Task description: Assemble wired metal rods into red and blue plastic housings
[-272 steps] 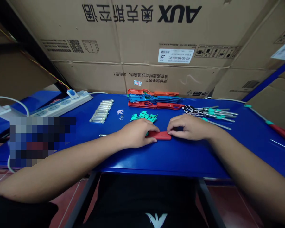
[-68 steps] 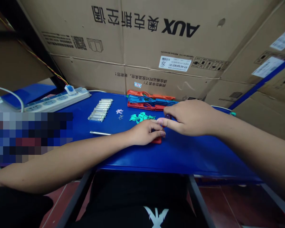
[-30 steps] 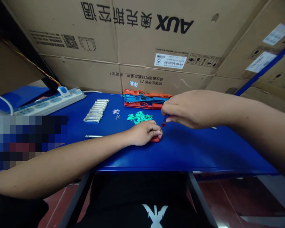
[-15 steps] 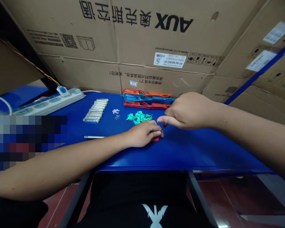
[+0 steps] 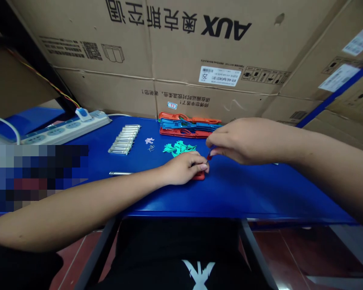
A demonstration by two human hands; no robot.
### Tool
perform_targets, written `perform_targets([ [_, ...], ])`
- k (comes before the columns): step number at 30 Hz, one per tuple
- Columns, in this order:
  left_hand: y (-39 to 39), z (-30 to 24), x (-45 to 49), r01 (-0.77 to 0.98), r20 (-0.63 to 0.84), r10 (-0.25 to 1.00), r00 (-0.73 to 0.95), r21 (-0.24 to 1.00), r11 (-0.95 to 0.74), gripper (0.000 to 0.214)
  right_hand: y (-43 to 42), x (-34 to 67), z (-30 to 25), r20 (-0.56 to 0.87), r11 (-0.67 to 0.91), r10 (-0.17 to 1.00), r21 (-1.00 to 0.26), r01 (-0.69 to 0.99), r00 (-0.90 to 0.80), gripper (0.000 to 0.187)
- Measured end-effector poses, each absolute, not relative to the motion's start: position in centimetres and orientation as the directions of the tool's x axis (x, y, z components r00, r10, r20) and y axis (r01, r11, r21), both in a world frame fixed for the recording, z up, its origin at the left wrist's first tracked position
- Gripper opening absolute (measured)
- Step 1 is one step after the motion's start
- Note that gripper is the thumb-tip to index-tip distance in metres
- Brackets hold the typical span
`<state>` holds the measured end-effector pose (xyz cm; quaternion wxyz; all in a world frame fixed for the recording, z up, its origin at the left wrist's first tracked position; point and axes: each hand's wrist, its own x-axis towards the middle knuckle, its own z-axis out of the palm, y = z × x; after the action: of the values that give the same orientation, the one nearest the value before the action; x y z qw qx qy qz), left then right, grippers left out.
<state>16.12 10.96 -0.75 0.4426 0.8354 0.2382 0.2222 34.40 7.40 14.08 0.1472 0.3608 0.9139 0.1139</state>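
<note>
My left hand [image 5: 181, 168] lies curled over a red plastic piece [image 5: 200, 176] on the blue table [image 5: 230, 193], pinning it down; only the piece's right end shows. My right hand [image 5: 242, 139] hovers just to the right of it, its fingers pinched on a small red-handled tool [image 5: 209, 156] whose tip points down at the piece by my left fingertips. A heap of small green plastic parts [image 5: 178, 148] sits just behind my left hand.
Behind lie stacked red and blue plastic frames [image 5: 187, 125], a row of clear tubes [image 5: 124, 139], tiny white bits [image 5: 149, 141] and a metal rod [image 5: 121, 173]. A white power strip [image 5: 63, 129] sits far left. Cardboard boxes [image 5: 181, 60] wall the back.
My right hand has lifted slightly and turned, still holding the small tool at the red piece. My left hand has stayed on the piece.
</note>
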Motion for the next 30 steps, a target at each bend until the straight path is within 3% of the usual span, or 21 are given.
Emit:
perform_targets([
  [3, 10.9, -1.0, 16.2, 0.176, 0.133, 0.592, 0.795, 0.883, -0.435, 0.025, 7.4, 34.0, 13.2, -0.133, 0.66, 0.724, 0.42, 0.623, -0.676, 0.045],
  [6, 10.9, -0.9, 16.2, 0.174, 0.103, 0.579, 0.809, 0.899, -0.403, 0.026, 7.4, 34.0, 12.7, -0.089, 0.643, 0.738, 0.391, 0.658, -0.668, 0.056],
  [10, 11.0, -0.6, 16.2, 0.208, 0.13, 0.589, 0.798, 0.858, -0.47, 0.025, 7.2, 34.9, 13.2, -0.052, 0.728, 0.675, 0.213, 0.652, -0.736, 0.038],
  [14, 10.9, -0.4, 16.1, 0.211, 0.15, 0.575, 0.804, 0.833, -0.512, 0.027, 7.1, 35.4, 14.0, -0.125, 0.809, 0.588, 0.082, 0.583, -0.799, 0.028],
  [18, 10.8, -0.6, 16.1, 0.214, 0.147, 0.578, 0.803, 0.834, -0.509, 0.026, 7.1, 34.9, 13.9, -0.135, 0.73, 0.682, 0.191, 0.656, -0.719, 0.027],
  [25, 11.0, -0.8, 16.1, 0.211, 0.136, 0.569, 0.811, 0.838, -0.502, 0.026, 7.1, 34.2, 13.7, -0.122, 0.64, 0.751, 0.379, 0.668, -0.65, 0.049],
  [30, 11.1, -0.8, 16.1, 0.235, 0.162, 0.579, 0.799, 0.802, -0.549, 0.026, 6.9, 34.9, 14.6, -0.14, 0.711, 0.695, 0.286, 0.643, -0.706, 0.029],
])
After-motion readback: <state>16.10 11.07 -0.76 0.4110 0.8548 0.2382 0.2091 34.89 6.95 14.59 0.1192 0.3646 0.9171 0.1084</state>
